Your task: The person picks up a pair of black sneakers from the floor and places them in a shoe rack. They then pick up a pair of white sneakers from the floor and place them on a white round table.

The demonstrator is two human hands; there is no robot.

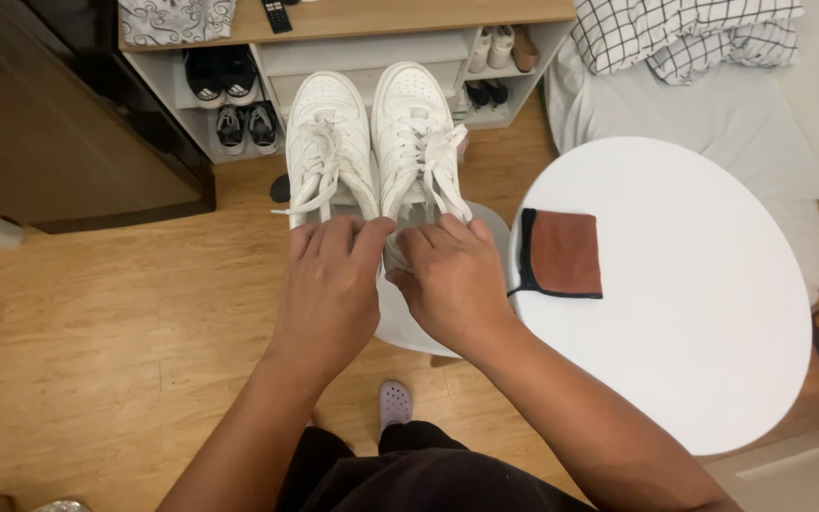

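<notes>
Two white lace-up sneakers are held side by side in front of me, toes pointing away. My left hand [329, 284] grips the heel end of the left sneaker [327, 137]. My right hand [452, 280] grips the heel end of the right sneaker [416, 128]. Both hands cover the shoes' rear parts, and the loose white laces hang down over the sides. Under the shoes a small white round stool [495, 228] shows, mostly hidden by my hands.
A round white table [694, 313] stands to the right with a brown cloth [564, 252] on its left edge. A shoe shelf [362, 57] with several pairs stands ahead. Bedding [684, 38] lies at the upper right, a dark cabinet [68, 123] at the left.
</notes>
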